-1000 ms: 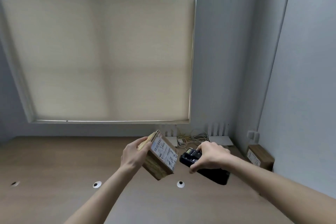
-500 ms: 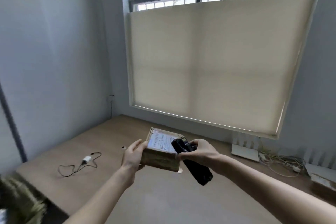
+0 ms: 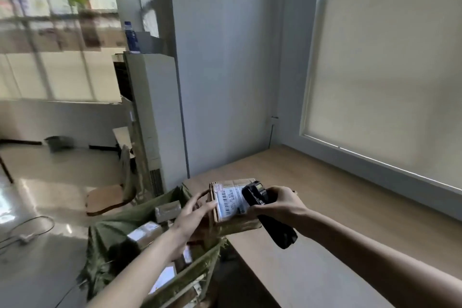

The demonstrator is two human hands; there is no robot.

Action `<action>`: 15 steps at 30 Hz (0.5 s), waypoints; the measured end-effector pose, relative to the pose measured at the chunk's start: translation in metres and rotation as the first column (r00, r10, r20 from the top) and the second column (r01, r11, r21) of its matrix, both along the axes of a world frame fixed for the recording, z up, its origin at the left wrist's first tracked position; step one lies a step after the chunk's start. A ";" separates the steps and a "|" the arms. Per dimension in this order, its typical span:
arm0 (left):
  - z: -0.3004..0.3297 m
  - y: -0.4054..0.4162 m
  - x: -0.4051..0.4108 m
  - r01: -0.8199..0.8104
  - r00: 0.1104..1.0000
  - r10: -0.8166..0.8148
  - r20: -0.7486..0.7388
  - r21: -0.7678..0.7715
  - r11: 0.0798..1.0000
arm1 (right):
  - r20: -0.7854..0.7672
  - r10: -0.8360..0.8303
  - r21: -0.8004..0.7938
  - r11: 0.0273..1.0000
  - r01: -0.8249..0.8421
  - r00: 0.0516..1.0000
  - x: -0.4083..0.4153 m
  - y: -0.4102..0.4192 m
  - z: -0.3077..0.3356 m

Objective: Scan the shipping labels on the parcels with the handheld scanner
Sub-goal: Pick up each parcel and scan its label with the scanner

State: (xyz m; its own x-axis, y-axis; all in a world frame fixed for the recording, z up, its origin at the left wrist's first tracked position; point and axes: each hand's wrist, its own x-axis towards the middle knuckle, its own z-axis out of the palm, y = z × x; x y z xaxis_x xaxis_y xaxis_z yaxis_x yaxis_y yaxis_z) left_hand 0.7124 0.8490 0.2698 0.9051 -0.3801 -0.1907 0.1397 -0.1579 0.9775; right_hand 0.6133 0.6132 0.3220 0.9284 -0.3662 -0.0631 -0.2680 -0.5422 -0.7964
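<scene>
My left hand [image 3: 193, 217] grips a small brown cardboard parcel [image 3: 240, 224] by its left side. The parcel's white shipping label [image 3: 228, 202] with a barcode faces up. My right hand [image 3: 280, 205] holds the black handheld scanner [image 3: 268, 215], whose head lies right over the label's right edge. Both hands hover above the left end of the wooden table [image 3: 337, 195], over a green fabric bag [image 3: 140, 222]. Several more parcels [image 3: 145, 232] with labels lie inside the bag.
A wooden chair [image 3: 107, 197] stands on the shiny floor to the left. A tall white cabinet [image 3: 155, 117] rises behind the bag, with a blue bottle [image 3: 130, 36] on top. A cable with an adapter [image 3: 25, 235] lies on the floor. The blind-covered window [image 3: 390, 82] fills the right.
The view has swung left, off the table and onto the bag and floor. Both hands carried the parcel and scanner leftward over the bag, and the scanner stayed over the label.
</scene>
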 end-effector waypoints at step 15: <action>-0.097 0.187 0.183 -0.433 0.896 0.439 -0.069 0.088 0.897 | -0.104 0.333 0.004 0.943 -0.334 0.937 0.275 0.144 -0.097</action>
State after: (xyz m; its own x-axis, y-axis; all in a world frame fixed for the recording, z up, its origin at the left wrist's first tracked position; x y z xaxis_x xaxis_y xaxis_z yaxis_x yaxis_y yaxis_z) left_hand 0.8954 1.0360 0.1730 0.9562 0.0652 -0.2854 0.2917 -0.1279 0.9479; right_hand 0.8880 0.7577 0.2251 0.9862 -0.0383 -0.1610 -0.1493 -0.6253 -0.7660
